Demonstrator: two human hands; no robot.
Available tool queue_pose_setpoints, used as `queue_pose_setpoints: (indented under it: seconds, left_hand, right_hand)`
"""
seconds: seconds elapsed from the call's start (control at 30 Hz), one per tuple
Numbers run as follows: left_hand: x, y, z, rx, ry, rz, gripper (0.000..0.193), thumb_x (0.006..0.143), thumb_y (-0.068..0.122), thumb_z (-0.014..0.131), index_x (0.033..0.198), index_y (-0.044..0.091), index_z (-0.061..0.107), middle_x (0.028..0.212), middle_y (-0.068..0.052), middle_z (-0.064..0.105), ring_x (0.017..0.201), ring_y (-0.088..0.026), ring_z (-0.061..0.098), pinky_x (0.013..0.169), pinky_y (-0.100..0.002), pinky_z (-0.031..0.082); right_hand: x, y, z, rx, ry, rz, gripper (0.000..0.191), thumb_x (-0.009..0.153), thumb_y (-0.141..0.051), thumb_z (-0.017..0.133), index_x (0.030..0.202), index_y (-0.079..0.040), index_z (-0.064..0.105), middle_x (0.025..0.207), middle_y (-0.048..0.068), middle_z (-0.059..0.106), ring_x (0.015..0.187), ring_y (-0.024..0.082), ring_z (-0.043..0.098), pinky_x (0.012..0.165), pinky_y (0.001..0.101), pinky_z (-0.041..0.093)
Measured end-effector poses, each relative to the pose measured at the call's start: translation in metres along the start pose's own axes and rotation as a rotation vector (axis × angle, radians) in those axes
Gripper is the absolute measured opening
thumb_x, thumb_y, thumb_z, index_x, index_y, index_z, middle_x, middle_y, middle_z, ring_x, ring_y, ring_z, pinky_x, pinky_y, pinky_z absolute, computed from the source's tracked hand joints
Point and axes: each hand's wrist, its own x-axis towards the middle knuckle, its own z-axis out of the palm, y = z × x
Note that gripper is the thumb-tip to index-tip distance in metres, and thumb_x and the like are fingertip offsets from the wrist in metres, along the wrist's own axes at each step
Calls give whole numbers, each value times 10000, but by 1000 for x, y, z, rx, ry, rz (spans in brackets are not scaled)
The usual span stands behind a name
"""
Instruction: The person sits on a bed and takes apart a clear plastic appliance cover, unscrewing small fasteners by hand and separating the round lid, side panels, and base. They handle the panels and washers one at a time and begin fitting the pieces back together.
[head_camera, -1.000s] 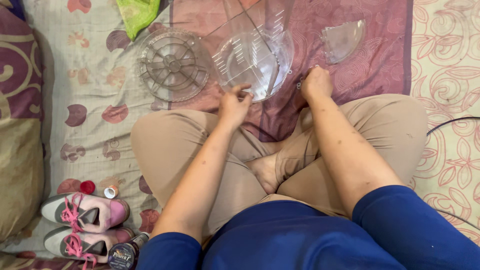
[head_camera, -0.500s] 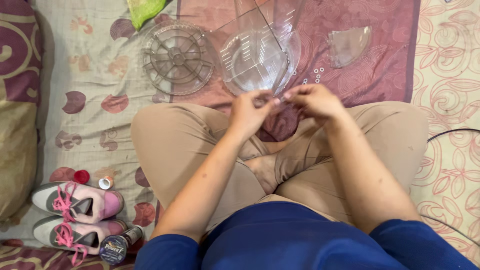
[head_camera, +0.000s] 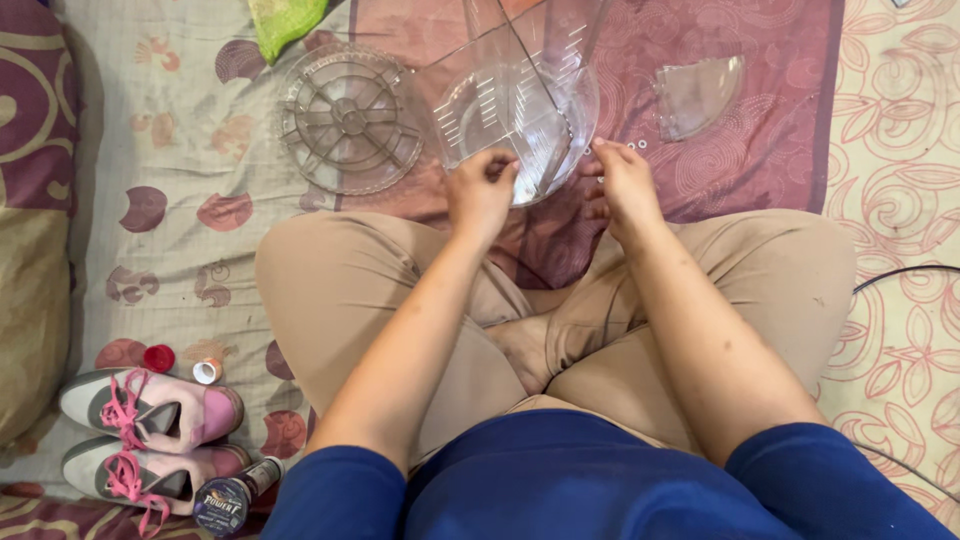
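Note:
A clear plastic bowl-shaped part (head_camera: 520, 105) with thin upright vanes lies on the purple cloth in front of my crossed legs. My left hand (head_camera: 480, 192) is curled, its fingertips pinching the bowl's near rim. At the bowl's right edge, my right hand (head_camera: 625, 185) rests its fingertips on the rim. A few tiny pale bits (head_camera: 636, 144) lie beside the right fingers; whether a hand also holds a small piece is hidden.
A clear round grille disc (head_camera: 345, 120) lies left of the bowl, and a clear curved shard (head_camera: 697, 92) at its right. Green cloth (head_camera: 285, 20) sits at the top. Pink-laced shoes (head_camera: 150, 412), a small tube (head_camera: 228, 495), two caps (head_camera: 158, 357) and a cushion (head_camera: 30, 260) are left. A cable (head_camera: 900, 272) runs right.
Half a second ago both hands met over my lap, fingertips together. They have since parted and reached forward to the bowl's near rim.

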Motion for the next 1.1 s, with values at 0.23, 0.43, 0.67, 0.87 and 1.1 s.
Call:
queue_pose_setpoints:
  seconds: [0.23, 0.43, 0.67, 0.87, 1.1]
  left_hand:
    - [-4, 8, 14, 110, 71, -50, 129, 840, 207, 784, 931, 119, 803, 851, -70, 801, 776, -172, 778, 703, -309, 579]
    - [-6, 4, 15, -74, 52, -53, 153, 862, 179, 776, 993, 102, 797, 894, -78, 809, 795, -155, 800, 736, -278, 609]
    - [-17, -1, 14, -116, 36, -34, 189, 865, 162, 779, 1037, 84, 789, 931, -84, 813, 840, -147, 797, 767, -269, 595]
    - [-22, 1, 16, -20, 63, 13, 192, 827, 202, 817, 979, 89, 784, 895, -68, 806, 835, -164, 792, 750, -290, 582]
    - [-30, 8, 29, 74, 179, 73, 102, 887, 177, 749, 935, 89, 761, 875, -102, 765, 790, -246, 756, 701, -360, 562]
  right_hand:
    - [2, 7, 8, 65, -140, -104, 213, 1024, -227, 649, 1112, -48, 724, 881, 26, 698, 623, 92, 585, 517, 292, 529]
    - [2, 3, 7, 77, -172, -56, 215, 1021, -216, 635, 1136, -60, 726, 886, 24, 704, 639, 97, 597, 554, 304, 562]
    - [0, 1, 6, 49, -170, -22, 224, 1025, -229, 625, 1145, -71, 727, 907, 24, 719, 673, 102, 612, 606, 316, 573]
    - [7, 4, 1, 84, -195, 20, 214, 1031, -221, 614, 1152, -69, 702, 917, 34, 727, 704, 134, 650, 638, 337, 587]
    - [18, 11, 1, 203, -227, -35, 174, 1031, -149, 607, 1063, 18, 644, 878, 107, 699, 766, 230, 718, 706, 383, 645]
